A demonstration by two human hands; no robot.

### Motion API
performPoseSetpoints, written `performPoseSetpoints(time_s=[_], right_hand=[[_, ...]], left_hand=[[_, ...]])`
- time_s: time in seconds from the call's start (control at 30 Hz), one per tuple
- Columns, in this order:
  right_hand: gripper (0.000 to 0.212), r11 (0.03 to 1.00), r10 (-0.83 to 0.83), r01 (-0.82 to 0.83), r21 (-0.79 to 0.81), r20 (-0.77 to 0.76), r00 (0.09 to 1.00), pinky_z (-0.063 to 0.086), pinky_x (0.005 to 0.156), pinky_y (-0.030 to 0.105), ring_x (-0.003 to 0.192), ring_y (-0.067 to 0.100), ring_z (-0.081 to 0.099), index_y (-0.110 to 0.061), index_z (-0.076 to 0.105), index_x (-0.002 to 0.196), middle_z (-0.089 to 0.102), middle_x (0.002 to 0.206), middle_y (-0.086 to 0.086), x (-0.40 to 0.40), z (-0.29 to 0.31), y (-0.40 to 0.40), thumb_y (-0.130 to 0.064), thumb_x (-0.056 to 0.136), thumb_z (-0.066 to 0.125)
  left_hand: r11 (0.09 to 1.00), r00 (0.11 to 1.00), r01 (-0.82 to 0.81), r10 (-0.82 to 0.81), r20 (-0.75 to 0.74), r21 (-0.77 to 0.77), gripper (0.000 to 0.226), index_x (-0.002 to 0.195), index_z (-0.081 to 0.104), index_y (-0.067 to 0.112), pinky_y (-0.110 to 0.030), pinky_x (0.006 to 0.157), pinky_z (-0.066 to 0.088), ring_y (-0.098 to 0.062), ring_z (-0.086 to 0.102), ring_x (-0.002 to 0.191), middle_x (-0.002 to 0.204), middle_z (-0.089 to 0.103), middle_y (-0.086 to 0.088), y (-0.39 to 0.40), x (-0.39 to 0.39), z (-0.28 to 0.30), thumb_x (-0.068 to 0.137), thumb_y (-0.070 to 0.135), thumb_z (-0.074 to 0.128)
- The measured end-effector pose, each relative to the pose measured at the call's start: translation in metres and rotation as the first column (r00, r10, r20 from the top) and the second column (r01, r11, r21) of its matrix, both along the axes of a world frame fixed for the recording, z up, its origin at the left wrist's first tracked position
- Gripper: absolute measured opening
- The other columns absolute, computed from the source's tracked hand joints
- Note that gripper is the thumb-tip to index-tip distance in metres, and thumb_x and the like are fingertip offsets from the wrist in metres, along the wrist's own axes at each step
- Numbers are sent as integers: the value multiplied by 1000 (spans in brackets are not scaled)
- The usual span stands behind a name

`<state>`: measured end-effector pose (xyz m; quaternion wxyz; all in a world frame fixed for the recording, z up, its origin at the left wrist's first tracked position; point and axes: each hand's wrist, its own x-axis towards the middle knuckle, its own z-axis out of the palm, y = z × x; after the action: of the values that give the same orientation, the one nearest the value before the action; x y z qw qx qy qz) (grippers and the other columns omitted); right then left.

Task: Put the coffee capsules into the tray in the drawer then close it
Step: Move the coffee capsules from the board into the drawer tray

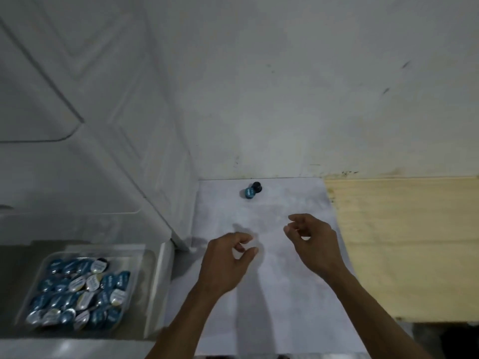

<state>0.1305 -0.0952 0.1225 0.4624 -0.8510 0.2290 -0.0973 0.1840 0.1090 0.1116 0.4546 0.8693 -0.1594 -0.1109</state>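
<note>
A pale grey wall (311, 86) rises behind a white work surface (272, 294), and a panelled white cabinet face (77, 99) fills the upper left. Low on the left an open drawer (160, 281) holds a clear plastic tray (33, 288) heaped with coffee capsules (83, 288), mostly teal-blue with some silvery-white lids, lying at all angles and touching one another. To the right of the drawer, over the white surface, the left hand (225, 265) hovers with its fingers loosely curled and thumb near the forefinger, gripping nothing. Farther back on the same surface, close to the wall, two loose capsules (252, 190) lie touching each other, one teal with its lid turned toward the camera and one dark just behind it; both are well apart from the tray. The right hand (313, 244) hangs just beside the left, apart from it, fingers bent inward and also empty. At the far right a bare light-wood board (414, 242) adjoins the white surface and runs back to the wall.
</note>
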Motion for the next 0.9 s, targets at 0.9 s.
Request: performPoseSetpoints(time_s=[0.9], right_hand=[[30,702,456,-583,-409,-370,809,53,85,45,104,34,55,-16,60,121,57,114,15,232,-149,-51,-9,92,57]], left_hand=[[970,989,-140,128,71,198,50,129,54,21,-42,86,55,-21,59,109,123,62,0,-100,174,-156,83,27,73]])
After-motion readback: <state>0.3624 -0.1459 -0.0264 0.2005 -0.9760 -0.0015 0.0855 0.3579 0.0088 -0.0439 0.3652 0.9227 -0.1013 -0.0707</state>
